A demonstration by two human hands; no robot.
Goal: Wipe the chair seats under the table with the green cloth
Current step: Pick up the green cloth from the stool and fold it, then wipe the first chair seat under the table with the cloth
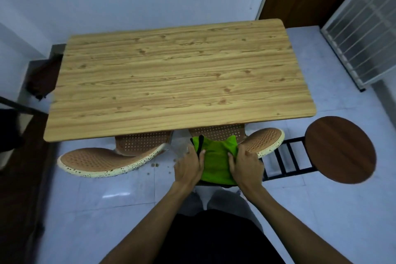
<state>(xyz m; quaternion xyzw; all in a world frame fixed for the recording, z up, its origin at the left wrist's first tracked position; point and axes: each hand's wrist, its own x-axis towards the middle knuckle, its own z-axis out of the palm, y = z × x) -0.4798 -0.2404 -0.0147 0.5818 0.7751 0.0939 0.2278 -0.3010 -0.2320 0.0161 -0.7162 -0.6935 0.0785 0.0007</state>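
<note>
A bright green cloth (216,156) with a black strap is stretched between my two hands just in front of the wooden table's (171,75) near edge. My left hand (189,166) grips its left side and my right hand (245,166) grips its right side. Two brown perforated chairs are tucked under the table: the left chair (102,159) and the right chair (265,141), each with a cream speckled rim on its curved back. Their seats (143,142) show only partly below the table edge; the right seat lies partly under the cloth.
A round dark wooden stool (340,149) with a black metal frame stands at the right. Crumbs (155,165) lie on the pale tiled floor. A dark bag (44,77) sits left of the table, a barred white panel (364,34) leans at the far right.
</note>
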